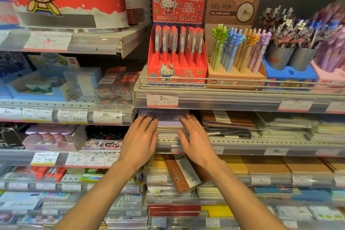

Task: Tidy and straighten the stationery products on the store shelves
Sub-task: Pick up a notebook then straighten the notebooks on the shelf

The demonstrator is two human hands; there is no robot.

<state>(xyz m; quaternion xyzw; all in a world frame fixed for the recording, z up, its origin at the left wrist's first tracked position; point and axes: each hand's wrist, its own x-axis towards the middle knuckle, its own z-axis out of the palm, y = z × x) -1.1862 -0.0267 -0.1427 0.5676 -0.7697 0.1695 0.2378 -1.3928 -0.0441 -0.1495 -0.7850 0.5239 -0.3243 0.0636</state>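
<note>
A stack of lilac-covered notebooks lies flat on the middle shelf, under the pen shelf. My left hand rests on the stack's left side with fingers straight and spread. My right hand lies on the stack's right side, fingers also straight, the thumb down along the stack's front edge. Both hands touch the top notebook and curl round nothing. The back of the stack is hidden in shadow.
Above stand a red Hello Kitty pen box and a brown gel pen display behind a wire rail. Brown notebooks lie to the right. A brown ring binder leans tilted on the shelf below.
</note>
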